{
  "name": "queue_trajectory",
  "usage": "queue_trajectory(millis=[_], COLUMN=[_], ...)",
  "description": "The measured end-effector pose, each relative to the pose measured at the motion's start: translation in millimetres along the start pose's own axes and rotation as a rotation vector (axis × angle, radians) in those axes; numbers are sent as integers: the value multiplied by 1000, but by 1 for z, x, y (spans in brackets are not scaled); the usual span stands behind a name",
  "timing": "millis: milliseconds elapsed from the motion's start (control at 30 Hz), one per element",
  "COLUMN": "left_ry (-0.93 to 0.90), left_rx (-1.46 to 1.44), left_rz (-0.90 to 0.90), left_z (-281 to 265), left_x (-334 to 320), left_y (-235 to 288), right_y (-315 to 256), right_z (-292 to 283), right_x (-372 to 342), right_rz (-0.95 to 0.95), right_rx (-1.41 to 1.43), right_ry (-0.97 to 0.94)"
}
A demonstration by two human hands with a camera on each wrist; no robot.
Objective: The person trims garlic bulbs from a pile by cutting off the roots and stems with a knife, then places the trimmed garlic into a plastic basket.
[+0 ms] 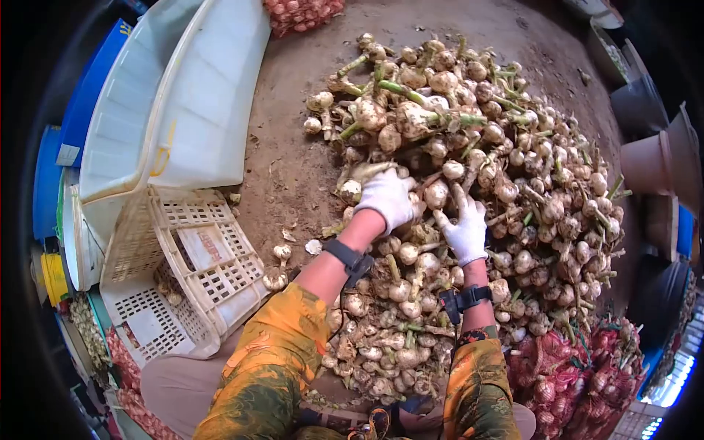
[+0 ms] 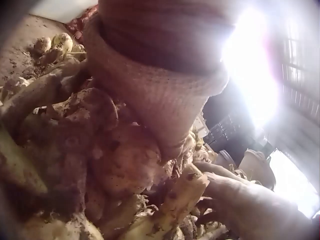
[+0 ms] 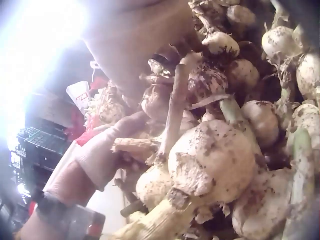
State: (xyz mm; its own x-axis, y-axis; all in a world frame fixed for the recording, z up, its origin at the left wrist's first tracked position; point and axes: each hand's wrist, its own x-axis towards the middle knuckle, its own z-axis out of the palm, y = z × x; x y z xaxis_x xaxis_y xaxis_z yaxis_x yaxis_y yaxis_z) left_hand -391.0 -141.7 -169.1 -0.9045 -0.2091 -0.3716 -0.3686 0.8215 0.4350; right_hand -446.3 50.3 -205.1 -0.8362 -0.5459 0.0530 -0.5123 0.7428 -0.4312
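The left hand (image 1: 387, 196) is lying among the garlic bulbs (image 1: 506, 189); I cannot tell its grip. The right hand (image 1: 466, 233) is spreading thumb from fingers, one bulb (image 1: 435, 194) lying just ahead.

Both sleeved arms (image 1: 282, 345) stretch forward. The white-gloved left hand (image 1: 386, 195) points ahead, back upward, fingertips mostly hidden. Just to its right and slightly behind, the gloved right hand (image 1: 467, 231) extends forward, thumb (image 1: 442, 219) angled toward the left; how tightly either closes is unclear.
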Motion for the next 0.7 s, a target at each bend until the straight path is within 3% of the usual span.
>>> queue_trajectory(millis=[67, 167, 267, 333, 400, 467, 533, 567, 600, 700], left_ry=[-129, -111, 32, 97, 388, 99, 99, 81, 76, -52], left_rx=[-26, 6, 51, 103, -24, 40, 16, 41, 46, 117], left_rz=[-53, -18, 2, -131, -84, -246, -280, -264, -255, -240], left_z=[-1, 11, 9, -2, 9, 8, 6, 6, 7, 5], left_x=[-18, -26, -30, -35, -21, 7, 11, 13, 12, 11], left_y=[-6, -8, -4, 2, -14, -23, -15, -14, -11, -3], right_y=[-13, -22, -22, -19, -23, -24, -37, -43, -51, -71], right_z=[-4, 0, 7, 11, 18, 21, 16, 12, 9, -4], right_x=[2, -4, -12, -21, -38, -51, -66, -75, -85, -106], right_rz=[1, -81, -90, -151, -40, -24, -150, -25, 87, 36], right_rx=[-5, -30, -32, -8, 71, 36, 2, 58, 260, 219], right_ry=[-81, -10, 40, 91, -19, -15, 18, -111, -117, -112])
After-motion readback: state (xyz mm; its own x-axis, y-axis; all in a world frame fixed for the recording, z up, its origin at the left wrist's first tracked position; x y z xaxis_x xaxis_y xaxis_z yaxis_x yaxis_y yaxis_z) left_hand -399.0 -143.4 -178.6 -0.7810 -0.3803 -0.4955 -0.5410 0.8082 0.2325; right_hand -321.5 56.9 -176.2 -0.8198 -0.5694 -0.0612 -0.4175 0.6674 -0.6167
